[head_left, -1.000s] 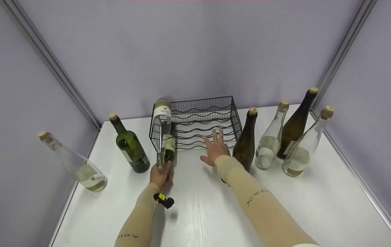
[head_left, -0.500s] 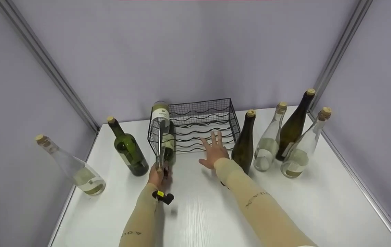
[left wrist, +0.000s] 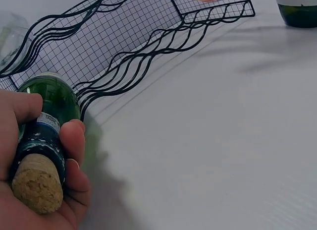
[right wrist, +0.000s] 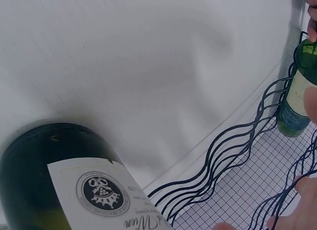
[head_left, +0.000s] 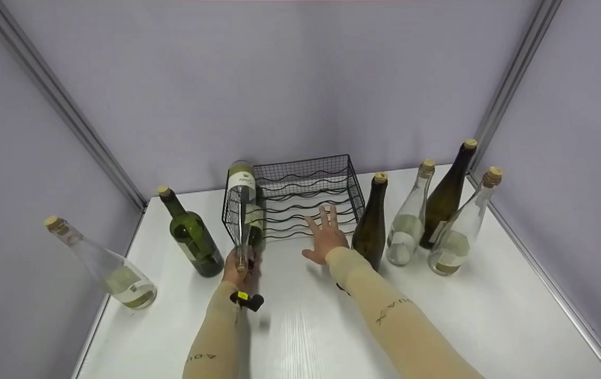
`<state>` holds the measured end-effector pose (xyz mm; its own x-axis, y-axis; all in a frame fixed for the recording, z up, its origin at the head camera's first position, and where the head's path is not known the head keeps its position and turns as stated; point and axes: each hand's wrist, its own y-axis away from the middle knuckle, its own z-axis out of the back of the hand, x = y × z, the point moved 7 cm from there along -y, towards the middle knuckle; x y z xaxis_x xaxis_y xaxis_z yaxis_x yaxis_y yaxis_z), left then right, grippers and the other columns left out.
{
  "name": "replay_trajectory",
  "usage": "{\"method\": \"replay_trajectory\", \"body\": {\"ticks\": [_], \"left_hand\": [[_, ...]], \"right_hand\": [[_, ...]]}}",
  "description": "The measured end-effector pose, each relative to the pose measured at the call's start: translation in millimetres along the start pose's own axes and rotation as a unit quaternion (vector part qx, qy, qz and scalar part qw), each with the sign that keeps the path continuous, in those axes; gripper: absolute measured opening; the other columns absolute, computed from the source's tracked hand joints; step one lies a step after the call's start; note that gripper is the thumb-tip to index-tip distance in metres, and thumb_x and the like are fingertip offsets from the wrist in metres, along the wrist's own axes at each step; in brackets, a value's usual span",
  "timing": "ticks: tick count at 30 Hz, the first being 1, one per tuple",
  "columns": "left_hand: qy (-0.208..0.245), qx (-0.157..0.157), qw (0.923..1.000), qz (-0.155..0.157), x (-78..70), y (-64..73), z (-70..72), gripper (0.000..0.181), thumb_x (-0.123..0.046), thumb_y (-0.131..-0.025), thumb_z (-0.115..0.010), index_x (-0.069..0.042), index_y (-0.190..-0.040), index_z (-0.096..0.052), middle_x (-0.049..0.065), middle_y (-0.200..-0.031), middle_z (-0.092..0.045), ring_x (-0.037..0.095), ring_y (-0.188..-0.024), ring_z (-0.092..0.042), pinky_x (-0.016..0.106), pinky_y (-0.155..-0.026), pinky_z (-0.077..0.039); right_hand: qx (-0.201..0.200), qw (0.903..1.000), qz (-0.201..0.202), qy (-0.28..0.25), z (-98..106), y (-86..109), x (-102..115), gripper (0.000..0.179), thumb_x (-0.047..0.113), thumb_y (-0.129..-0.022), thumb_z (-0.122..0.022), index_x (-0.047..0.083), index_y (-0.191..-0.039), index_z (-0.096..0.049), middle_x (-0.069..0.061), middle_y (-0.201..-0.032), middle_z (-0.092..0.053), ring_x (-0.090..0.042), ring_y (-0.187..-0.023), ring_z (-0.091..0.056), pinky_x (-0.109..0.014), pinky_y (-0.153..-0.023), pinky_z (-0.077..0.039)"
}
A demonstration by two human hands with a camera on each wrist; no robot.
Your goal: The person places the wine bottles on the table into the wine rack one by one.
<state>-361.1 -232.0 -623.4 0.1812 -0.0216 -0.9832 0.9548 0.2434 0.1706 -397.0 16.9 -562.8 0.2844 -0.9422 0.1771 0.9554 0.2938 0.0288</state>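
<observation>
My left hand (head_left: 234,268) grips the corked neck of a green wine bottle (left wrist: 54,98). That bottle lies in the lower tier of a black wire wine rack (left wrist: 138,31), at its left end, base towards the back. Over it, on the upper tier, lies a clear corked bottle (head_left: 240,181), which partly hides the left hand and the green bottle in the head view. Fingers spread, my right hand (head_left: 327,239) is at the rack's front wavy wires on the right; its exact contact is unclear. Beside its wrist stands a dark corked bottle (head_left: 371,231).
Farther right, two clear bottles (head_left: 406,226) and another dark bottle (head_left: 442,205) stand upright. On the left stand a green bottle (head_left: 195,239) and a clear bottle (head_left: 121,276). All are on a white table (head_left: 300,326) with grey panels (head_left: 300,79) around it.
The head view has shifted slightly. My left hand has slid the green bottle a little farther back into the lower tier. The right hand has stayed at the same part of the rack.
</observation>
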Motion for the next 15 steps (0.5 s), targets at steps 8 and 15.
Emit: {"method": "replay_trajectory", "body": {"ticks": [8,15], "left_hand": [[-0.175,-0.061,0.9768,-0.108,-0.5,28.5,9.2,0.063,-0.035,-0.096,-0.058,-0.002,-0.144,-0.034,0.025,-0.139,-0.046,0.038,-0.131,-0.04,0.05,-0.108,-0.03],[-0.255,-0.147,0.9446,-0.145,27.2,58.5,7.0,0.063,-0.04,-0.089,-0.066,-0.013,-0.137,-0.036,0.013,-0.116,-0.063,0.031,-0.106,-0.061,0.048,-0.086,-0.046]], "right_hand": [[-0.005,0.9998,0.005,-0.017,0.0,0.8,4.8,0.092,0.064,-0.082,-0.061,0.03,-0.155,-0.015,-0.013,-0.16,0.005,-0.038,-0.143,0.017,-0.032,-0.086,-0.051],[-0.004,0.9993,-0.001,-0.037,-0.1,1.7,2.1,0.091,0.063,-0.083,-0.062,0.03,-0.154,-0.016,-0.009,-0.16,0.008,-0.036,-0.143,0.019,-0.032,-0.084,-0.05]]}}
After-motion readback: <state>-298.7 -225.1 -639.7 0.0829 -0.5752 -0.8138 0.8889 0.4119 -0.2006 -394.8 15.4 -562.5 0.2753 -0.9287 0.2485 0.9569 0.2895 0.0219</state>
